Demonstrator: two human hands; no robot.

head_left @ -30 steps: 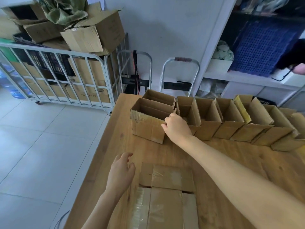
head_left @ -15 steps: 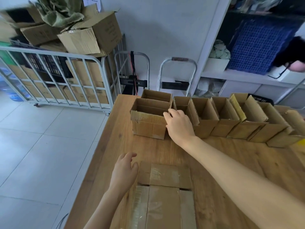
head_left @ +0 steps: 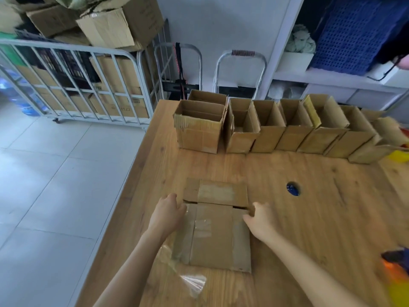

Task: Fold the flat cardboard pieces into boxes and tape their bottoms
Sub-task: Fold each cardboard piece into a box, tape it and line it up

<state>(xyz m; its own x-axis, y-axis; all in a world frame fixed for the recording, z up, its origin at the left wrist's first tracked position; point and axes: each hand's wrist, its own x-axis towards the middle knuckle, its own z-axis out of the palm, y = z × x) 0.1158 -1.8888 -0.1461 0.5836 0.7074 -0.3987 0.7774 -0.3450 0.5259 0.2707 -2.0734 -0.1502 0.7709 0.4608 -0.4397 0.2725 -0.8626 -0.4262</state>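
Observation:
A flat cardboard piece (head_left: 218,227) with old tape on it lies on the wooden table (head_left: 309,218) in front of me. My left hand (head_left: 168,212) grips its left edge, thumb on top. My right hand (head_left: 262,220) holds the right edge, thumb lying on the cardboard. At the back of the table stands a row of several folded open-topped boxes; the leftmost folded box (head_left: 199,129) is the largest.
A loose strip of clear tape (head_left: 190,282) trails off the cardboard's near left corner. A blue round object (head_left: 292,189) sits in the tabletop. An orange and purple object (head_left: 396,262) is blurred at the right edge. The table's left edge drops to the tiled floor.
My right hand has left the leftmost folded box and come back to the flat piece's right edge. My left hand has moved onto its left edge.

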